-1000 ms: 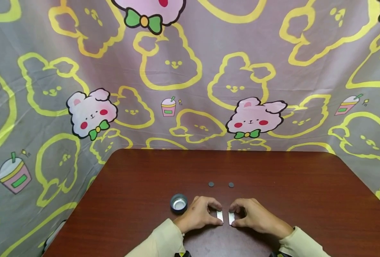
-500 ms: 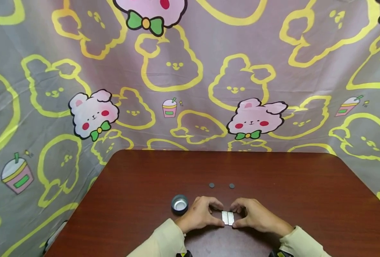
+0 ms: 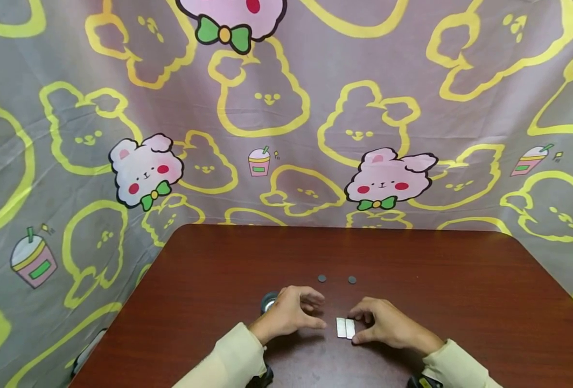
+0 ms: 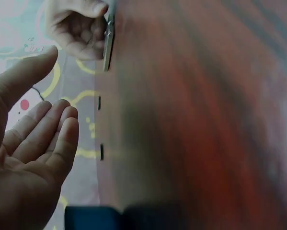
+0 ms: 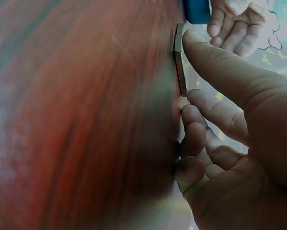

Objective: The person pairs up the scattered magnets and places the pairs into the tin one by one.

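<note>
Two thin white rectangular tiles, a left tile [image 3: 341, 327] and a right tile [image 3: 350, 328], lie flat side by side on the table, their long edges close together. My right hand [image 3: 385, 323] holds the right tile by its ends, thumb at the near end and forefinger at the far end. Seen edge-on in the right wrist view, the tiles [image 5: 179, 57] look like a thin strip by the thumb. My left hand [image 3: 293, 310] is off to the left of the tiles, fingers spread and palm bare in the left wrist view.
Behind the hands lie two small dark discs, one on the left [image 3: 322, 278] and one on the right [image 3: 352, 279]. A round dark cup [image 3: 268, 303] with a silvery inside is partly hidden by the left hand. The brown table [image 3: 247, 253] meets a patterned cloth at its back.
The two tiles, first apart with one in each hand, came together. My left hand then let go of its tile and drew back left, covering part of the cup. The right hand stayed.
</note>
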`<state>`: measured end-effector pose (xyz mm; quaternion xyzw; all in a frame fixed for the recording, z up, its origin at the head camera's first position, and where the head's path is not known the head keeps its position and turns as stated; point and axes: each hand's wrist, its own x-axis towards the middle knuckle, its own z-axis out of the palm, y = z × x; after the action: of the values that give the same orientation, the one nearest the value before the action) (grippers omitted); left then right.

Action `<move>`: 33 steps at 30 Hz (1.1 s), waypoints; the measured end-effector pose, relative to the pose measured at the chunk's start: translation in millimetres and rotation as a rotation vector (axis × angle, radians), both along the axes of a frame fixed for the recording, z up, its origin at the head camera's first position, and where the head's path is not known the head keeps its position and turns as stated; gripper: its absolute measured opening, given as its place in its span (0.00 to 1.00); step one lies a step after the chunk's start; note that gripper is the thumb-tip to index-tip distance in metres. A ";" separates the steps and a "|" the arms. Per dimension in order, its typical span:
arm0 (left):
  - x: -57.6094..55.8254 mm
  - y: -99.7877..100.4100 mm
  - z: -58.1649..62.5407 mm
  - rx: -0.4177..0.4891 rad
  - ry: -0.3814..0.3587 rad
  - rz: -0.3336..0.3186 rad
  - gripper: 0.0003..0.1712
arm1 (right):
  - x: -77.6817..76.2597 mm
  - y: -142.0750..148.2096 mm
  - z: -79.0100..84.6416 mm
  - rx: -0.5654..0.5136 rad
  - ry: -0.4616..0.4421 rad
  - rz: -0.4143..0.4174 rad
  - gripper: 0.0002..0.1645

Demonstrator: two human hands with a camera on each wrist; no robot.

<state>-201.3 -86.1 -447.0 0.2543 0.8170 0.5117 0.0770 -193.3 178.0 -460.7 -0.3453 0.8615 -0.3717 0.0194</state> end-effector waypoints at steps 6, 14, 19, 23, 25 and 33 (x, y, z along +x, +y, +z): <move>-1.6 -19.0 11.0 -0.021 -0.005 0.023 0.27 | -0.1 -0.4 -1.7 0.007 0.022 0.006 0.24; -3.8 -51.6 18.5 -0.035 0.037 0.080 0.28 | 0.1 -1.1 -2.1 0.006 0.037 0.011 0.23; -4.7 -70.2 16.7 -0.044 0.073 0.123 0.28 | -1.0 -2.6 -1.6 0.015 0.020 0.010 0.23; -6.2 -79.6 14.2 -0.039 0.096 0.152 0.28 | -2.1 -3.8 0.8 0.027 0.012 0.005 0.23; -6.6 -83.5 12.3 -0.031 0.085 0.162 0.29 | -2.5 -4.5 1.9 0.031 0.009 0.002 0.23; -5.4 -97.0 1.2 -0.057 0.037 0.165 0.36 | -2.0 -8.2 1.9 0.034 0.003 -0.005 0.23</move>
<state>-206.7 -183.1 -445.8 0.1935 0.8506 0.4882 0.0266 -195.3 169.8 -458.8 -0.3434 0.8685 -0.3567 0.0231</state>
